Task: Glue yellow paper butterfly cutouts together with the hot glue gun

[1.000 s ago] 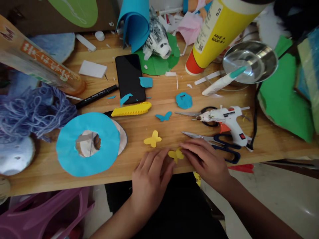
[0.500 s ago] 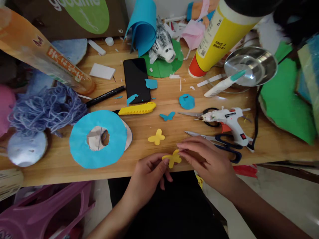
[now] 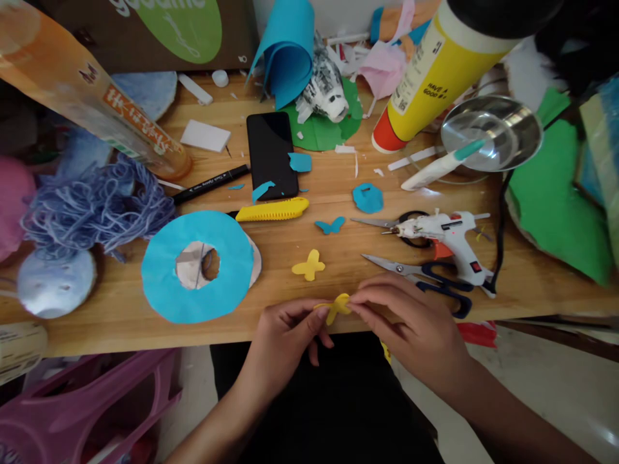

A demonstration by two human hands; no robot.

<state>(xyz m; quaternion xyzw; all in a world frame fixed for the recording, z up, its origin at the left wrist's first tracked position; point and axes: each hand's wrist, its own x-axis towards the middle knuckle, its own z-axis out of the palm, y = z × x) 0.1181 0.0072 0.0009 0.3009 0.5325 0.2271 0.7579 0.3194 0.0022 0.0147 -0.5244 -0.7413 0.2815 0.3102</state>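
While navy-handled metal scissors [image 3: 399, 267] lie just beside your right hand [image 3: 418, 322], flat blue paper butterfly [image 3: 329, 225] farther off | that hand and your left hand [image 3: 283, 332] pinch curved yellow paper butterfly [image 3: 339, 305] between them | it's near front of wooden table [image 3: 116, 332].

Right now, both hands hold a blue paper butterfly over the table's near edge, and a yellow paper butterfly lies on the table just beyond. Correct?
Colour's wrong: the held paper butterfly, between left hand and right hand, is yellow, as the head view shows. The other yellow paper butterfly does lie on the table just beyond.
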